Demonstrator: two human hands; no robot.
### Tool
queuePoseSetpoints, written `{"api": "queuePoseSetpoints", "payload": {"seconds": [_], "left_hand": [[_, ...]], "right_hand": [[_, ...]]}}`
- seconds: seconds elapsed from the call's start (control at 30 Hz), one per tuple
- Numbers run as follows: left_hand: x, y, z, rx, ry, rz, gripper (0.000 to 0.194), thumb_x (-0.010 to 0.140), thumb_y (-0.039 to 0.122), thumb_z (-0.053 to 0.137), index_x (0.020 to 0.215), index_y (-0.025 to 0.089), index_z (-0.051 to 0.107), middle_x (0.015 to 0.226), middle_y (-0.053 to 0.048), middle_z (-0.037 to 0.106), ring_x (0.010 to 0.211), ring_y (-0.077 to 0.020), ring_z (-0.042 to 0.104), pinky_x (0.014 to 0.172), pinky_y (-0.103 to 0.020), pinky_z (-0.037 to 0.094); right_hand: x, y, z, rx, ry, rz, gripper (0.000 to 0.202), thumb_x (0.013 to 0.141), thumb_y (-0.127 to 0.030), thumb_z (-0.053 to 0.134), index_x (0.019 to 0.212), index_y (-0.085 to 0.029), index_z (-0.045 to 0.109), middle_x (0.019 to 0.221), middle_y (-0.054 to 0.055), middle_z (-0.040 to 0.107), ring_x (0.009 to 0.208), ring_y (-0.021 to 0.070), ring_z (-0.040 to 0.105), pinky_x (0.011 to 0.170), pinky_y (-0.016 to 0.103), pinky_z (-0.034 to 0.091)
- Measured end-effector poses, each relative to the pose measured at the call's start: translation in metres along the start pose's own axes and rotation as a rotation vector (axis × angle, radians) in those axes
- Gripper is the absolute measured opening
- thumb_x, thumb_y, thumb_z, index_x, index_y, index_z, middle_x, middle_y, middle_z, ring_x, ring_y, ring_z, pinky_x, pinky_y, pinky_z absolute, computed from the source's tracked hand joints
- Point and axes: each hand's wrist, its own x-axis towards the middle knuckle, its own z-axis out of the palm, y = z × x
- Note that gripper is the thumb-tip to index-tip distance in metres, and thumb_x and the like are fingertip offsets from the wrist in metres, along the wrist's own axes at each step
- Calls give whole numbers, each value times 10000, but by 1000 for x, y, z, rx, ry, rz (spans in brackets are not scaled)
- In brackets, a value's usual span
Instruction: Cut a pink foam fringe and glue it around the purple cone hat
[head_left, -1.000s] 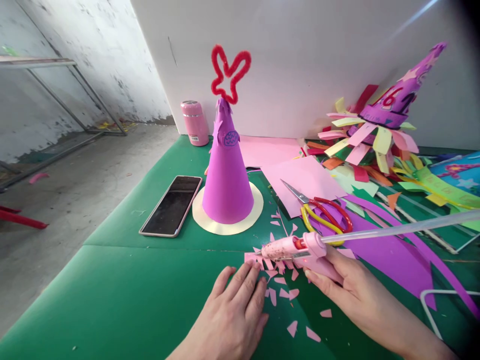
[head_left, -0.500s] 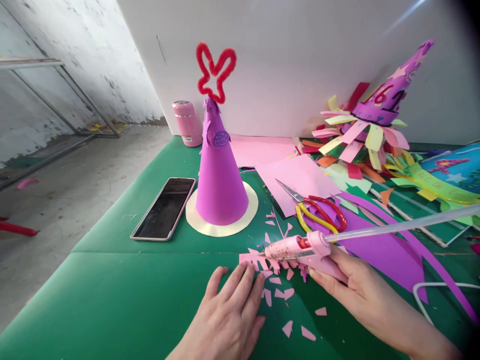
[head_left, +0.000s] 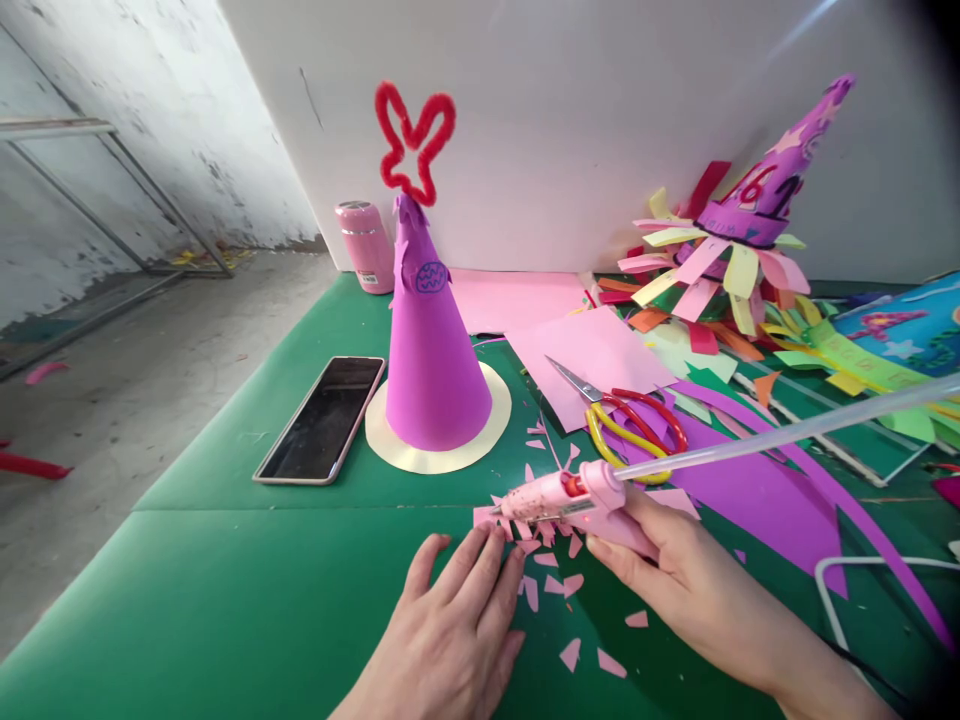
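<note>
Low in the frame's centre, your right hand (head_left: 660, 570) grips the pink glue gun (head_left: 566, 497), nozzle touching the fringed pink paper strip (head_left: 487, 517). Your left hand (head_left: 457, 620) lies flat, fingers spread, pinning that strip to the green table (head_left: 225, 590).

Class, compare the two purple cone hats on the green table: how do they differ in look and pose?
The near hat stands upright on a plain cream disc; the far hat leans to the right above a ruff of coloured paper strips. The near hat is topped by a red pipe-cleaner loop; the far hat has no such topper. The near hat is almost plain, with one small blue badge; the far hat carries stars and red numbers. Both are purple paper cones.
</note>
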Motion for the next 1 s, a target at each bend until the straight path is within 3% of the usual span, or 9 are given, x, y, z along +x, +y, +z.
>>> {"api": "queuePoseSetpoints", "payload": {"seconds": [0.1,0.17,0.23,0.37,0.5,0.67,1.0], "left_hand": [[0,1,-2,2,15,35,382,910,384,374,1183,223,588,1194,-36,651,1136,-184,519,993,-354,219],[1,2,-4,-7,-51,15,372,915,354,382,1201,213,574,1229,-38,629,1149,-182,512,1004,-352,215],[2,2,-5,-23,-27,-10,363,906,370,402,1179,219,588,1210,-27,642,1135,-172,520,1021,-343,199],[-2,2,3,-32,29,-13,362,877,414,442,1144,235,607,1167,-8,667,1117,-163,525,1044,-319,173],[-7,0,11,-4,56,38,376,901,348,363,1169,215,592,1183,-35,655,1143,-196,500,1049,-374,160],[-5,-1,11,12,64,50,376,897,328,360,1156,206,603,1167,-36,663,1123,-199,511,1040,-374,179],[-2,-3,5,8,48,68,379,896,322,378,1179,182,589,1182,-49,652,1129,-195,511,1034,-356,195]], "right_hand": [[4,-5,5,-62,27,-141,415,912,-350,456,1324,-344,404,1135,0,630,1014,177,608,864,276,537],[5,-6,5,-65,38,-163,410,912,-328,463,1319,-335,415,1143,-4,631,1053,171,591,952,293,481],[3,-5,2,-38,38,-107,407,905,-359,467,1309,-334,422,1138,4,626,1013,183,612,884,298,532],[-1,-5,-6,85,-33,90,402,890,-440,447,1279,-338,438,1190,27,587,1030,247,610,583,274,616],[-4,-2,-12,23,37,15,365,889,-409,459,1229,-286,507,1192,41,596,1117,260,561,786,313,585],[-9,1,-16,22,56,57,392,885,-417,461,1246,-269,497,1166,49,619,1055,257,603,768,322,592],[-12,20,-23,35,104,-1,403,888,-420,476,1269,-287,484,1227,6,616,1104,236,584,947,344,491]]}}
